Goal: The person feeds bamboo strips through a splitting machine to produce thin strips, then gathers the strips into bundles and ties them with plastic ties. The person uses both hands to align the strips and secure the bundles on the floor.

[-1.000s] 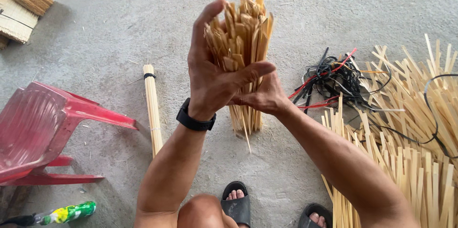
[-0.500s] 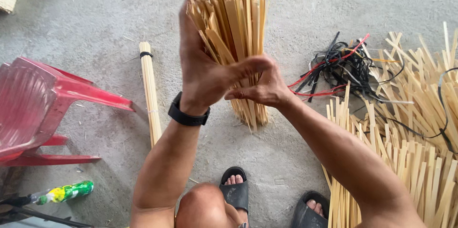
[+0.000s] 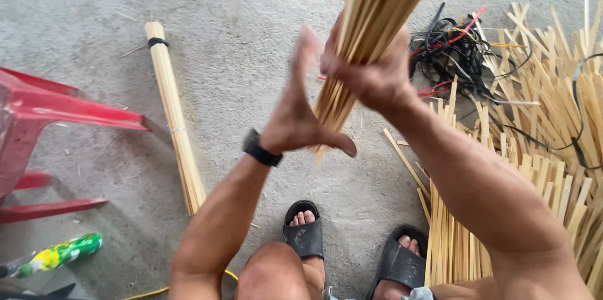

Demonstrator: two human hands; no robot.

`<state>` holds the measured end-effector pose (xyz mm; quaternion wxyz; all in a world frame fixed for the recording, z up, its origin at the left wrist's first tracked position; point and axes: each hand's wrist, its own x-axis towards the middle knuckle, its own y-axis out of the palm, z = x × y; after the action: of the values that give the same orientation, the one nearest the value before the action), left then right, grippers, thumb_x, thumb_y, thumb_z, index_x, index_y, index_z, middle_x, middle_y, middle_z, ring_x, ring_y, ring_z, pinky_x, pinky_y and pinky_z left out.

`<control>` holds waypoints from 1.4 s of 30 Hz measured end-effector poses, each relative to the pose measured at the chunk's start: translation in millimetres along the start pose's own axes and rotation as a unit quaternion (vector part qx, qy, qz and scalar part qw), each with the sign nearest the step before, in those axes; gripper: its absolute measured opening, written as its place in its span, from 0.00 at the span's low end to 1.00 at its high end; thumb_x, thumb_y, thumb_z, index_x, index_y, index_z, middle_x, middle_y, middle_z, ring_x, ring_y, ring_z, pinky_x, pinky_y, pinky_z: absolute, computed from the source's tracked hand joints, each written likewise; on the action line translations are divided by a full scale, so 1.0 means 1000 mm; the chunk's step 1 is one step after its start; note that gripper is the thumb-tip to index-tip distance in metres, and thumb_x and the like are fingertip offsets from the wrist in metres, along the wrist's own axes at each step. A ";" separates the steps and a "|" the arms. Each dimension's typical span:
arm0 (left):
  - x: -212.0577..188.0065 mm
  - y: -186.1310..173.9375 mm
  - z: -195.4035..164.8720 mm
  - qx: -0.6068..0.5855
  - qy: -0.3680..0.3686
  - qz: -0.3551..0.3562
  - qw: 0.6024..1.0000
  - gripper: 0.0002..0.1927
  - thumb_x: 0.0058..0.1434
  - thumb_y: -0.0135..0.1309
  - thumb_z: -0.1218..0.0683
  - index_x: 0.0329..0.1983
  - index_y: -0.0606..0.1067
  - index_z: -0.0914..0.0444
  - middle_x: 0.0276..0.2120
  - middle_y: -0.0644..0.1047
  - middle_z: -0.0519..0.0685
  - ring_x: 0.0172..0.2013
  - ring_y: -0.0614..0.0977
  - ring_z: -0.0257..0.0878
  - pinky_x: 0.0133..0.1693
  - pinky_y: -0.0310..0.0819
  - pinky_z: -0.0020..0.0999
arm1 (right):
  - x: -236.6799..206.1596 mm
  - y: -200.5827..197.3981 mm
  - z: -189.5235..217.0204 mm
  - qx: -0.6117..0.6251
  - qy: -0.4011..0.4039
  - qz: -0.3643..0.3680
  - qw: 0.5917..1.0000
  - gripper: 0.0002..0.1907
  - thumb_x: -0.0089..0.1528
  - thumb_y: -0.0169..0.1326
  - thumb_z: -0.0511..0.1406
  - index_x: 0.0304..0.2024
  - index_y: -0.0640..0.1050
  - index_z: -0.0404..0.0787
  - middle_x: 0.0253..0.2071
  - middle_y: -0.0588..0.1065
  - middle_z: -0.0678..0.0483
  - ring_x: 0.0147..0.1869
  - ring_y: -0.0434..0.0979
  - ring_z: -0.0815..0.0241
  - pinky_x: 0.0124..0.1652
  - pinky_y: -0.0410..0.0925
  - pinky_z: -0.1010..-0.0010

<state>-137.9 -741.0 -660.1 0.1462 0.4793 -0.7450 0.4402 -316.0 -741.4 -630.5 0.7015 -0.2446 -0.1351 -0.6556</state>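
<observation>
Right hand (image 3: 370,77): my fingers are wrapped tight around the loose bundle of pale split bamboo strips (image 3: 370,30), held above the concrete floor (image 3: 251,11).
Left hand (image 3: 298,118): fingers spread, flat against the bundle's lower end.
Done: one tied bamboo bundle (image 3: 176,118) lies on the floor.
Left: this bundle untied; black ties (image 3: 458,49) and a pile of loose strips (image 3: 540,149) wait.

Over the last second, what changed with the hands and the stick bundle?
The left hand let go of the bundle of sticks and now stands open, blurred, palm against its lower end. The right hand kept its grip, and the bundle rose and tilted so its top runs out of view. The tied bundle on the floor, red chair and cords lie as before.
</observation>
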 end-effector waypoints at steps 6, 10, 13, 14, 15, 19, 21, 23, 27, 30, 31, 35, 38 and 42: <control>-0.061 0.045 0.051 -0.155 -0.340 0.174 0.911 0.21 0.54 0.69 0.54 0.48 0.77 0.65 0.35 0.83 0.51 0.33 0.87 0.40 0.35 0.85 0.34 | 0.015 -0.006 -0.020 0.155 0.153 -0.040 0.975 0.25 0.60 0.69 0.42 0.48 0.79 0.27 0.40 0.82 0.42 0.43 0.88 0.52 0.47 0.81 0.59; -0.094 0.036 0.059 -0.567 -0.385 0.223 0.693 0.24 0.53 0.69 0.58 0.50 0.73 0.66 0.32 0.80 0.48 0.30 0.83 0.39 0.32 0.83 0.36 | -0.021 0.024 -0.055 0.417 0.240 -0.021 0.876 0.37 0.51 0.75 0.39 0.55 0.71 0.30 0.48 0.81 0.44 0.48 0.86 0.50 0.45 0.82 0.56; -0.117 0.049 0.044 -0.491 -0.456 0.196 0.716 0.32 0.47 0.71 0.57 0.54 0.71 0.64 0.32 0.80 0.46 0.31 0.83 0.37 0.34 0.82 0.34 | -0.058 0.054 -0.087 0.380 0.312 -0.138 0.860 0.30 0.53 0.68 0.33 0.54 0.70 0.33 0.32 0.75 0.46 0.31 0.79 0.54 0.31 0.76 0.62; -0.124 0.055 0.039 -0.404 -0.445 0.168 0.781 0.33 0.46 0.72 0.57 0.54 0.70 0.65 0.34 0.80 0.45 0.33 0.83 0.36 0.36 0.82 0.33 | -0.068 0.062 -0.097 0.341 0.338 -0.181 0.858 0.29 0.51 0.66 0.32 0.53 0.71 0.33 0.30 0.75 0.47 0.28 0.78 0.56 0.28 0.75 0.63; -0.132 0.060 0.036 -0.313 -0.429 0.135 0.837 0.35 0.44 0.72 0.57 0.54 0.70 0.66 0.36 0.81 0.44 0.36 0.83 0.35 0.38 0.83 0.33 | -0.079 0.069 -0.105 0.284 0.355 -0.213 0.865 0.27 0.52 0.65 0.33 0.51 0.72 0.31 0.31 0.76 0.46 0.29 0.80 0.56 0.30 0.76 0.64; -0.156 0.060 0.043 -0.251 -0.556 0.213 0.763 0.26 0.46 0.75 0.57 0.45 0.76 0.70 0.29 0.81 0.46 0.28 0.83 0.37 0.33 0.82 0.36 | -0.104 0.079 -0.119 0.272 0.385 -0.211 0.856 0.22 0.54 0.67 0.33 0.44 0.74 0.26 0.32 0.79 0.45 0.33 0.83 0.57 0.36 0.78 0.64; -0.166 0.052 0.049 -0.409 -0.560 0.204 0.691 0.26 0.48 0.70 0.60 0.47 0.72 0.72 0.29 0.80 0.49 0.27 0.83 0.40 0.31 0.81 0.38 | -0.108 0.076 -0.119 0.363 0.374 -0.164 0.838 0.23 0.52 0.67 0.33 0.44 0.73 0.29 0.34 0.79 0.46 0.35 0.82 0.57 0.38 0.78 0.64; -0.173 0.047 0.051 -0.562 -0.530 0.195 0.605 0.24 0.50 0.71 0.60 0.46 0.72 0.67 0.29 0.79 0.48 0.26 0.82 0.39 0.31 0.80 0.37 | -0.108 0.075 -0.116 0.443 0.354 -0.134 0.813 0.25 0.49 0.66 0.34 0.46 0.71 0.37 0.35 0.79 0.49 0.37 0.83 0.58 0.39 0.79 0.64; -0.177 0.057 0.045 -0.393 -0.568 0.193 0.697 0.24 0.48 0.68 0.59 0.49 0.76 0.66 0.29 0.81 0.48 0.28 0.82 0.35 0.33 0.81 0.31 | -0.105 0.095 -0.115 0.232 0.438 -0.202 0.845 0.24 0.50 0.64 0.35 0.45 0.73 0.32 0.35 0.78 0.44 0.34 0.82 0.55 0.36 0.79 0.61; -0.176 0.066 0.044 -0.187 -0.509 0.154 0.826 0.25 0.44 0.73 0.57 0.43 0.76 0.65 0.30 0.82 0.46 0.30 0.84 0.33 0.32 0.81 0.29 | -0.107 0.113 -0.126 0.151 0.455 -0.212 0.852 0.26 0.52 0.63 0.38 0.48 0.71 0.33 0.38 0.78 0.43 0.37 0.82 0.56 0.37 0.80 0.61; -0.176 0.066 0.046 -0.189 -0.547 0.143 0.803 0.22 0.46 0.72 0.56 0.42 0.76 0.66 0.28 0.82 0.47 0.28 0.83 0.34 0.31 0.80 0.30 | -0.108 0.114 -0.132 0.180 0.450 -0.182 0.856 0.30 0.51 0.67 0.42 0.49 0.72 0.33 0.39 0.79 0.44 0.39 0.82 0.56 0.39 0.79 0.62; -0.181 0.047 0.060 -0.258 -0.620 0.075 0.738 0.16 0.50 0.67 0.57 0.38 0.77 0.69 0.24 0.80 0.49 0.23 0.81 0.37 0.26 0.76 0.33 | -0.115 0.070 -0.164 0.101 0.337 0.007 0.936 0.40 0.52 0.69 0.46 0.61 0.70 0.37 0.49 0.76 0.50 0.52 0.77 0.60 0.47 0.77 0.63; -0.190 0.026 0.069 -0.277 -0.626 0.039 0.728 0.15 0.51 0.65 0.57 0.38 0.76 0.69 0.24 0.79 0.50 0.23 0.80 0.38 0.26 0.76 0.33 | -0.126 0.007 -0.185 -0.467 0.165 -0.063 0.866 0.15 0.56 0.61 0.32 0.46 0.82 0.46 0.43 0.76 0.48 0.50 0.76 0.47 0.46 0.69 0.54; -0.194 0.010 0.074 -0.291 -0.603 0.048 0.742 0.15 0.53 0.66 0.57 0.39 0.76 0.69 0.25 0.79 0.49 0.25 0.82 0.36 0.28 0.77 0.32 | -0.143 -0.029 -0.194 -0.615 0.184 0.038 0.766 0.07 0.55 0.60 0.37 0.33 0.81 0.41 0.38 0.73 0.47 0.44 0.73 0.47 0.41 0.66 0.54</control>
<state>-34.9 -684.8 -831.3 -0.2223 0.5429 -0.7914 -0.1720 -385.2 -720.7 -862.3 0.4368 -0.5027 0.4381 -0.6039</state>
